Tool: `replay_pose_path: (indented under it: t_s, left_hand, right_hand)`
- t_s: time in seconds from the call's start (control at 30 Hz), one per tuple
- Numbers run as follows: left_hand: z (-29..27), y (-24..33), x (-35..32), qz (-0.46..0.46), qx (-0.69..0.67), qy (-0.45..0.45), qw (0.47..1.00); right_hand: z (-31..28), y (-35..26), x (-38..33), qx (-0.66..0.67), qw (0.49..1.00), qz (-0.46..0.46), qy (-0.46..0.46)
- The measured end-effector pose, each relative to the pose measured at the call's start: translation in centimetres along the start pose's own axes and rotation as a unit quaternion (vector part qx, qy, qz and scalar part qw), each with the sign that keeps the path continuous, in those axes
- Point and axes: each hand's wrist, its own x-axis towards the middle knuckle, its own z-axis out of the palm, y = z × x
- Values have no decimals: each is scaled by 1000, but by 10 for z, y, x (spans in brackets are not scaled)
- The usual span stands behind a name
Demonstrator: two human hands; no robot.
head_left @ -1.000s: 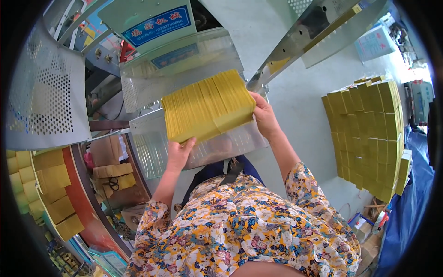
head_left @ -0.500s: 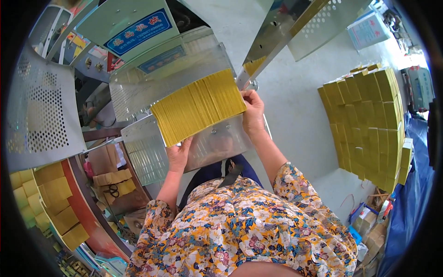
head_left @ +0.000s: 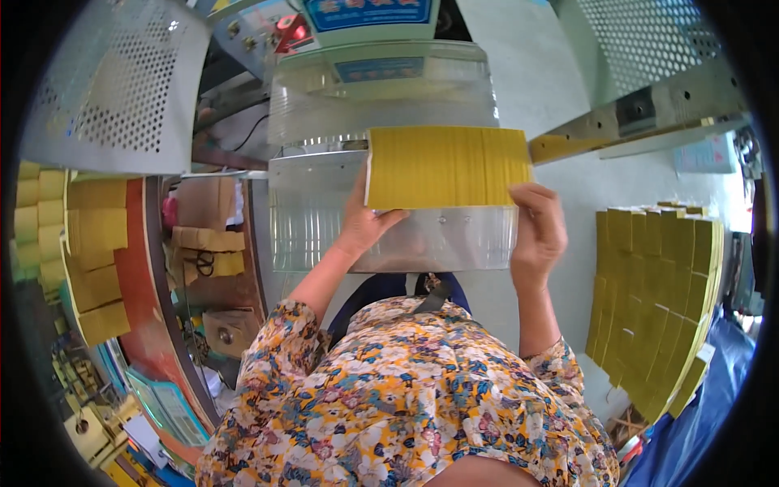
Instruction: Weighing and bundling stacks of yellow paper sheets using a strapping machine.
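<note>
Person in a floral orange-blue shirt stands w/ both hands raised, holding a thick block of flat yellow card sheets pressed together on edge. Left hand has its grip closed on the block's lower left corner, thumb lying along the bottom edge, fingers hidden behind. Right hand grips the lower right corner, fingers curled over the front of the end sheets. Block sits level, up against the clear ribbed plastic guard of a machine, approx. at the guard's top edge; whether it rests on anything or hangs only in the hands, can't tell. Behind the guard, a pale green machine housing w/ a blue label plate at the top of the view. Upper left: a grey perforated metal panel. Upper right: a shiny steel bar w/ bolts, running on a slant from the block's right end. On the white worktop, along its right edge and well apart from the hands, a big stack of the same yellow sheets in rows. At the left side, more yellow bundles piled on a red-edged curved shelf, plus a small brown cardboard box lower down.
</note>
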Motion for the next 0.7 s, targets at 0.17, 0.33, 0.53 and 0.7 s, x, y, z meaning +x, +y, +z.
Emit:
replay_pose_path:
  t_s: [0.17, 0.33, 0.53, 0.7]
  left_hand:
    - [-14, 20, 12, 188, 46, 50, 980]
    - [-12, 23, 11, 138, 17, 28, 990]
    - [0, 6, 12, 113, 50, -21, 992]
    - [6, 22, 11, 190, 59, 86, 976]
  right_hand:
    - [77, -52, 39, -181, 933, -156, -271]
    - [120, -14, 41, -303, 849, -223, -372]
    - [107, -37, 43, -294, 874, -246, -298]
    - [105, -4, 31, -236, 904, -200, -294]
